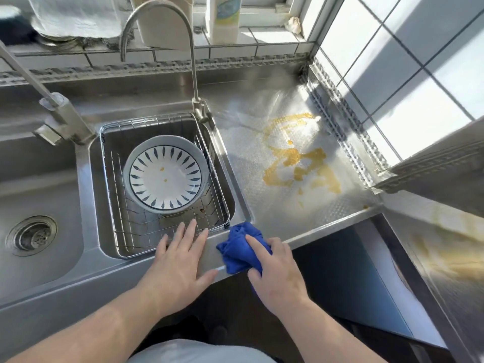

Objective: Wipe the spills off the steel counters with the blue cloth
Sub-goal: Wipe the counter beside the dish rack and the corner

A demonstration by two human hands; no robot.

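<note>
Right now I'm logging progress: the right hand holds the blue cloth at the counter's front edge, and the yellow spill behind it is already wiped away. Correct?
Not quite. The head view shows the yellow spill still smeared across the counter, unwiped. The right hand does hold the blue cloth at the front edge.

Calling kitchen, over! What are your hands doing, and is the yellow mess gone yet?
Left hand flat on sink edge. Right hand grips blue cloth at counter's front edge. Yellow spill unwiped, nothing between it and cloth. Over.
</note>
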